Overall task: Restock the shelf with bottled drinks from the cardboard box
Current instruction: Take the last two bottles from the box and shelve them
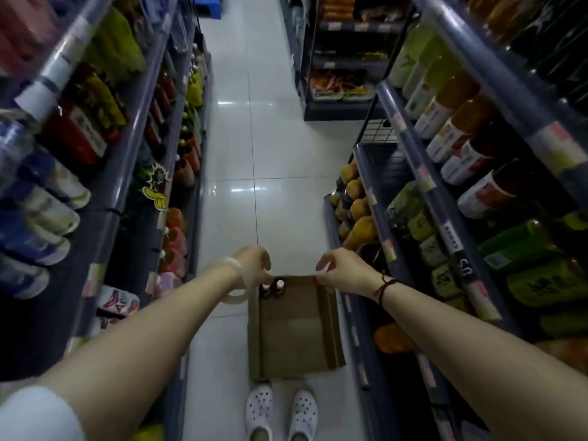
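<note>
- Cardboard box (296, 329) held low over the aisle floor (254, 148), just above two white clogs (281, 412); both hands at its far rim.
- Left hand (253, 265) curled at the far-left corner, right hand (342, 270) pinching the far-right corner; left grip looks closed on the rim, though fingertips hidden, so cannot tell for sure.
- Only two bottled drinks (272, 288) visible, upright in the far-left corner, rest of the box bare.
- Risk: load all at one corner, likely to tip the box left and far; bottles free to slide or topple across the bare bottom if tilted.
- Risk: corner pinch on thin card probably weak; could fold or slip.
- Risk: loose bangle (235, 296) on the left wrist might snag the rim.
- Right shelf (366, 256) edge just beside the box's right wall, orange bottles (354, 214) near; little side room there.
- Left shelving near too; open room mainly far down the aisle.
</note>
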`<control>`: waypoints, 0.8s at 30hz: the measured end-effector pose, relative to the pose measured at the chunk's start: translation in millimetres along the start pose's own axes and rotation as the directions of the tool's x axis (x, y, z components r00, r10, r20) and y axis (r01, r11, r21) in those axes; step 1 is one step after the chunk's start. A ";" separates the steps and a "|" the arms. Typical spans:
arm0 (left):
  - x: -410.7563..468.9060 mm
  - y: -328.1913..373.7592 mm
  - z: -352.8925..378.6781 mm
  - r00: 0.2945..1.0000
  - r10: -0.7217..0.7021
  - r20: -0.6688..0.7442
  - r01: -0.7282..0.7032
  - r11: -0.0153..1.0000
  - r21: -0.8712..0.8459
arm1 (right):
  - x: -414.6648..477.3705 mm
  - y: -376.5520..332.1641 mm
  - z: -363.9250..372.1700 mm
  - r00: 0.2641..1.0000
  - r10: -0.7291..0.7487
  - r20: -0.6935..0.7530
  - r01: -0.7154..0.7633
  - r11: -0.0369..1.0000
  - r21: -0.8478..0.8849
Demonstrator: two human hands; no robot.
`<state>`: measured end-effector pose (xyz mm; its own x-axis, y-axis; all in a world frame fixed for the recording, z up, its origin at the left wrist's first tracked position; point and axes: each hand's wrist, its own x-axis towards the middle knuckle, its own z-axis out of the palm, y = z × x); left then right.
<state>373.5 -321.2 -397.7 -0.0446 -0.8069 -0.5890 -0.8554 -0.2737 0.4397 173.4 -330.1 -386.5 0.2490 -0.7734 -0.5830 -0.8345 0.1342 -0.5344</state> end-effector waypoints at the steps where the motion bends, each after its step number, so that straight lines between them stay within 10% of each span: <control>1: 8.7 -4.9 1.7 1.000 0.006 -0.006 -0.006 1.000 -0.007 | 9.9 1.1 3.9 1.000 0.008 -0.006 -0.008 1.000 0.004; 24: 213.4 -140.4 161.3 0.997 -0.075 0.032 0.079 0.991 -0.110 | 235.8 129.8 158.6 0.999 0.043 0.016 -0.042 0.999 -0.012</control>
<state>400.9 -370.6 -694.4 0.0033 -0.7666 -0.6421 -0.7945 -0.3920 0.4638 201.8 -396.8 -690.4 0.2213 -0.7567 -0.6152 -0.8500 0.1597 -0.5021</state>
